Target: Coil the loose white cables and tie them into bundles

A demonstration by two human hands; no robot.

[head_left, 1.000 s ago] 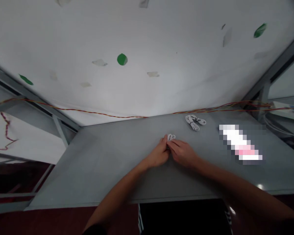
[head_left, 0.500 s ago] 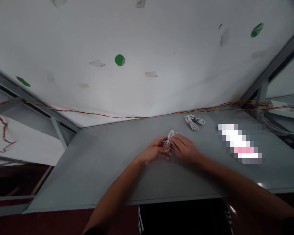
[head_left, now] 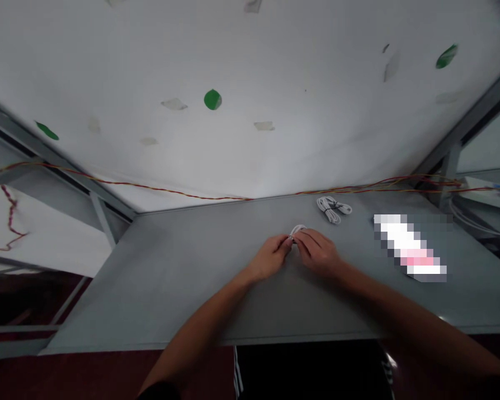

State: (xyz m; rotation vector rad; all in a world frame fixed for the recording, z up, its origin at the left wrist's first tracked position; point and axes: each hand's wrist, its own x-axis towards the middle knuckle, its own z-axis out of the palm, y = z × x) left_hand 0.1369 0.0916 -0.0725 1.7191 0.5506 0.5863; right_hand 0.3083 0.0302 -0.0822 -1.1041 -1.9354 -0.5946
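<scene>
A coiled white cable (head_left: 299, 228) is pinched between my two hands above the middle of the table. My left hand (head_left: 270, 256) grips it from the left, fingers closed, thumb near a dark tie around the coil. From the right, my right hand (head_left: 318, 253) has its fingertips closed at the same spot. Most of the coil is hidden by my fingers; only its upper loops show. Beyond my right hand lies a second white cable bundle (head_left: 330, 210), bound with a black tie.
The grey table (head_left: 183, 266) meets a white wall panel (head_left: 250, 161) at the back. A twisted red and yellow wire (head_left: 183, 193) runs along that edge. To the right lies a pixelated flat object (head_left: 408, 244). Grey metal frame bars (head_left: 104, 219) stand at both sides.
My left hand has closed its fingers more tightly around the coil, and less of the white cable shows below them. The whole view has shifted slightly.
</scene>
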